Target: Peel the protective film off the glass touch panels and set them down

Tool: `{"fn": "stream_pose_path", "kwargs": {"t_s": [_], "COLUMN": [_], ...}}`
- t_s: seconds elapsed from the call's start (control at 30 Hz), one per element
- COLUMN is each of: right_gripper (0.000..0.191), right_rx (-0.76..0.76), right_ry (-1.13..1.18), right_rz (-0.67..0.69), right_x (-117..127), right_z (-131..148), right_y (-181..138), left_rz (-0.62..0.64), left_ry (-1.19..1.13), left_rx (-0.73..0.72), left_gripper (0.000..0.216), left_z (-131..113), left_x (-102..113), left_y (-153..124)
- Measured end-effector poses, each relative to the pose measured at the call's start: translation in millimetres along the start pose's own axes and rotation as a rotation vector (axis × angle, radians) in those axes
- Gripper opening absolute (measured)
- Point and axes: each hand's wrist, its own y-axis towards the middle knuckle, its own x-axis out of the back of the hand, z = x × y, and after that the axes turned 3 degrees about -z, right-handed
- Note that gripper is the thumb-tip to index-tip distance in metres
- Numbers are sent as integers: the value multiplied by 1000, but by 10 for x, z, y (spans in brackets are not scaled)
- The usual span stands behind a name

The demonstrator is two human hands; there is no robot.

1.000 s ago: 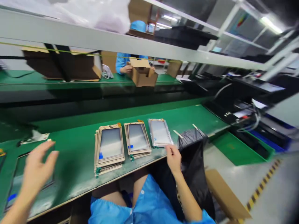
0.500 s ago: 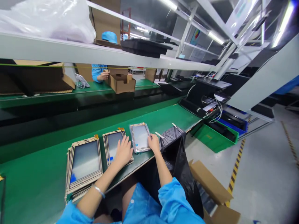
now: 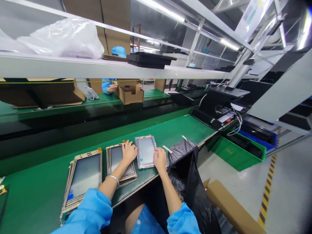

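Note:
Three lots of flat, framed screen panels lie on the green bench. At the left is a tall stack (image 3: 85, 175) with pale frames and a blue tab at one corner. The middle stack (image 3: 116, 159) is partly covered by my left hand (image 3: 129, 152), which rests over its upper right with fingers bent but apart. Beside it lies a panel in clear wrap (image 3: 146, 152), with a small blue mark near its lower left corner. My right hand (image 3: 160, 159) pinches the right edge of that wrapped panel; the thumb is partly hidden.
A black bin bag (image 3: 182, 162) is taped to the bench edge at my right. A cardboard box (image 3: 231, 204) and a green crate (image 3: 237, 149) stand on the floor. Across the bench, a co-worker's hand (image 3: 112, 88) touches a carton (image 3: 131, 95). A shelf (image 3: 109, 70) crosses above.
My left hand has moved up the middle stack to its upper right, and its fingers have drawn in. My right hand stays at the wrapped panel's edge. The view has shifted slightly.

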Motion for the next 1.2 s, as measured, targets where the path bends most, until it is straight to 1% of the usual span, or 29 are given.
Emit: {"fn": "stream_pose_path", "kwargs": {"t_s": [0.1,0.2,0.3,0.43,0.5,0.6,0.63,0.73,0.8,0.9,1.03,1.1,1.2], "right_gripper": [21,10,17,23,24,27,25,8,11,23,31,31,28], "right_rx": [85,192,219,199,194,181,179,176,166,136,124,156,260], "right_ry": [-34,-36,-59,-116,-139,-163,-164,-134,-79,43,224,301,407], "right_rz": [68,215,338,444,479,493,492,489,490,470,390,389,476], "right_x": [18,-32,-98,-106,-94,-106,-121,-169,-176,-93,176,316,499], "right_z": [187,438,621,701,724,775,791,815,807,781,811,898,1095], "right_y": [11,56,116,166,165,133,117,91,123,289,546,540,298], "left_rz": [6,23,46,62,63,60,57,45,39,36,61,117,263], "left_ry": [3,-9,-25,-48,-67,-109,-126,-191,-254,-396,-719,-929,-1246], "left_rx": [14,18,21,29,36,53,60,86,103,127,160,181,231], "left_gripper": [25,26,28,28,28,29,30,31,33,34,38,41,55], "left_z": [15,45,77,103,108,109,109,112,112,79,-117,-248,-335], "left_x": [5,11,20,37,42,40,37,30,36,78,196,272,405], "left_y": [55,78,78,97,119,143,145,127,105,78,29,-56,-303]}}
